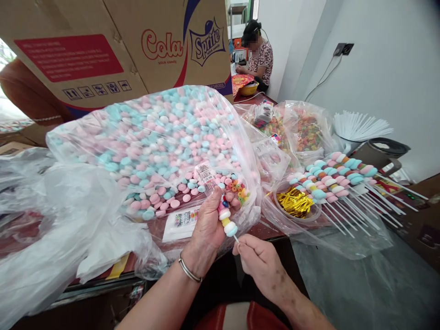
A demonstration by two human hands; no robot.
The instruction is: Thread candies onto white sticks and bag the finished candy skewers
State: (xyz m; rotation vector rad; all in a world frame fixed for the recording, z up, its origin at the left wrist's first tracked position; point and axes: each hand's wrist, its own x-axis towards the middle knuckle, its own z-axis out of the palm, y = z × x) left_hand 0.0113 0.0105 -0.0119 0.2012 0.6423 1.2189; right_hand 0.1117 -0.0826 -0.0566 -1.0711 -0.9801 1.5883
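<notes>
My left hand (209, 222) is wrapped round a candy skewer (226, 221) in a clear printed wrapper (205, 176). White, yellow and blue pieces show at the skewer's lower end; my fingers hide part of it. With thumb and finger, my right hand (259, 259) pinches the bottom of the skewer's white stick. Just beyond lies a large clear bag (165, 123) of pink, blue and white marshmallows, some spilling at its mouth. Small ring-shaped gummies (239, 188) lie by my left fingertips. A stack of printed white sleeves (180, 224) rests left of that hand.
At right, finished-looking skewers (333, 178) are piled beside a tub of gold twist ties (295, 201). Behind them stand white sticks (360, 124), a dark jug (381, 153) and bags of gummies (305, 130). A large carton (130, 41) and a seated person (259, 57) are farther back.
</notes>
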